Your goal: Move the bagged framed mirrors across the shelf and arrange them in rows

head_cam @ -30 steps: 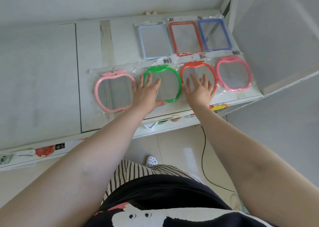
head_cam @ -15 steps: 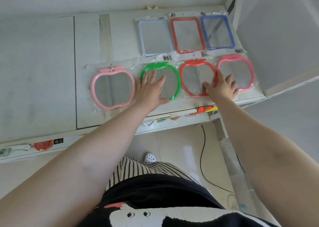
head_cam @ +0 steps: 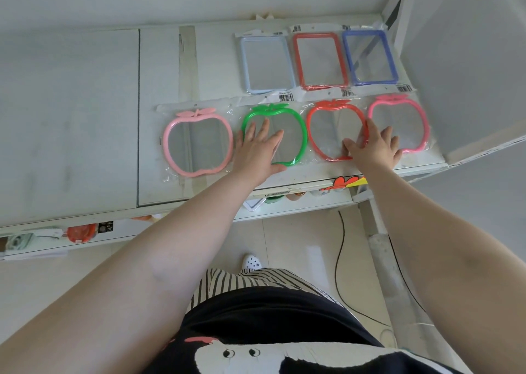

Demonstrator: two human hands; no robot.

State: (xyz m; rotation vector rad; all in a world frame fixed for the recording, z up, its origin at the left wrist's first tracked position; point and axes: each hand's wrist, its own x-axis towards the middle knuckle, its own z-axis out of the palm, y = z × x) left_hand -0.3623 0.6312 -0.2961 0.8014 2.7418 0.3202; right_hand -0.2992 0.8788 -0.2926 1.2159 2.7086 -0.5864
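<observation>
Seven bagged mirrors are lying flat on the white shelf point(head_cam: 85, 117) in two rows. Taking the green apple-shaped mirror point(head_cam: 296, 117) as landmark: a pale pink apple mirror point(head_cam: 173, 157) is lying just left of it, a red apple mirror point(head_cam: 318, 111) just right, and a hot pink apple mirror point(head_cam: 421, 117) beyond that. Behind it are sitting rectangular light blue point(head_cam: 247, 60), red point(head_cam: 299, 60) and dark blue point(head_cam: 348, 57) mirrors. The left hand point(head_cam: 257, 151) is resting on the green mirror, fingers spread flat. The right hand point(head_cam: 373, 146) is pressing with straight, splayed fingers across the red and hot pink frames.
</observation>
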